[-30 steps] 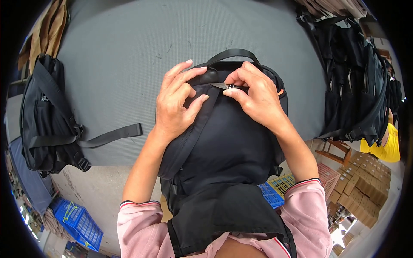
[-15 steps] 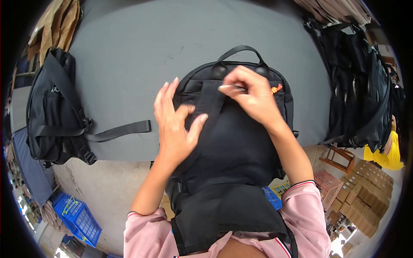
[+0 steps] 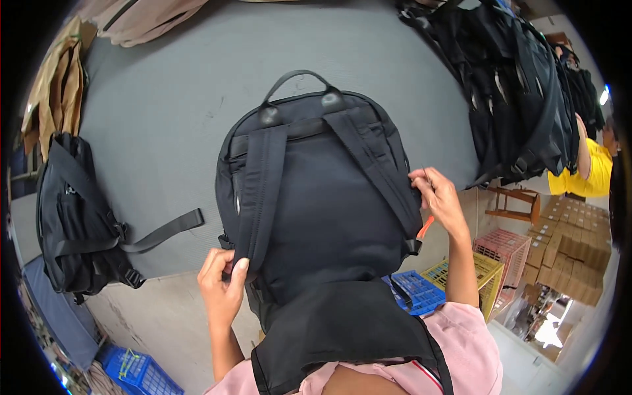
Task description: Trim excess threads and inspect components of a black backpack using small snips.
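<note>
A black backpack (image 3: 322, 197) lies with its strap side up on the grey table in front of me, its top handle (image 3: 293, 76) pointing away. My left hand (image 3: 222, 280) pinches the lower part of the left shoulder strap (image 3: 262, 191), at the bag's near left side. The right shoulder strap (image 3: 372, 161) slants down toward the bag's right edge. Beside that edge is my right hand (image 3: 438, 197), fingers curled around a slim tool (image 3: 426, 227) whose orange end sticks out below the palm. The fingers hide most of this tool, so its kind is unclear.
Another black backpack (image 3: 79, 217) sits at the table's left edge, its webbing strap trailing across the grey top (image 3: 164, 99). Several black bags (image 3: 520, 92) are piled at right. Crates (image 3: 415, 293), a wooden stool (image 3: 517, 204), cartons (image 3: 573, 230) and a person in yellow (image 3: 592, 171) are beyond.
Both hands have left the upper part of the straps. The left moved down to the strap's lower part, the right to the bag's right side. The straps now lie spread apart; the view has shifted.
</note>
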### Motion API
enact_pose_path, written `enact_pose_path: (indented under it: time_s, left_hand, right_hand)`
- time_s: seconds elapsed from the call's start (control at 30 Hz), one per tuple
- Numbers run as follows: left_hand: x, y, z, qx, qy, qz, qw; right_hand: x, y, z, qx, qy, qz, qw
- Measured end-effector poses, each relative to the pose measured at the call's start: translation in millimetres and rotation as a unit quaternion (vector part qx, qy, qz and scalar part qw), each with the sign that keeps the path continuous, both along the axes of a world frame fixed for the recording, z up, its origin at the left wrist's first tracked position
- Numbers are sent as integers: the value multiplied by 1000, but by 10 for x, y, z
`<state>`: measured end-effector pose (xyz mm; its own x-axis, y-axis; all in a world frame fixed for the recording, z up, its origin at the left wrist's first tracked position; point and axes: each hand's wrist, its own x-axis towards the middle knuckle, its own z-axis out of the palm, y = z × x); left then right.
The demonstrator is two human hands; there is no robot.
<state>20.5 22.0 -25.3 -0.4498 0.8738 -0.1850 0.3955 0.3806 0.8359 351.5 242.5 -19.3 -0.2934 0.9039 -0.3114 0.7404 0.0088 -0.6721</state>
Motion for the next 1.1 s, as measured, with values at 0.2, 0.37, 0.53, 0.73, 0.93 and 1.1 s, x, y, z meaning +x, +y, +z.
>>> enact_pose_path:
  time_s: [0.2,0.37,0.53,0.73,0.93,1.1]
  left_hand:
    - [-75,-311,56,-119,-29,-74,990]
    - [-75,-384,214,-198,-48,-71,976]
    - [-23,44,342,-20,54,-67,996]
    - [285,514,308,121,97,-88,984]
    - [281,569,238,119,100,-55,986]
    - [284,860,266,150,158,-76,973]
  right_hand:
    - [350,-249,-80,28,97,22,995]
    - [320,-229,-83,76,148,-37,985]
    - [-27,185,-179,202,182,-33,962]
    - [-718,773,-215,284,99,51,952]
    - [-972,1056,-304,203,-40,99,973]
    - [-960,1125,-240,86,76,65,991]
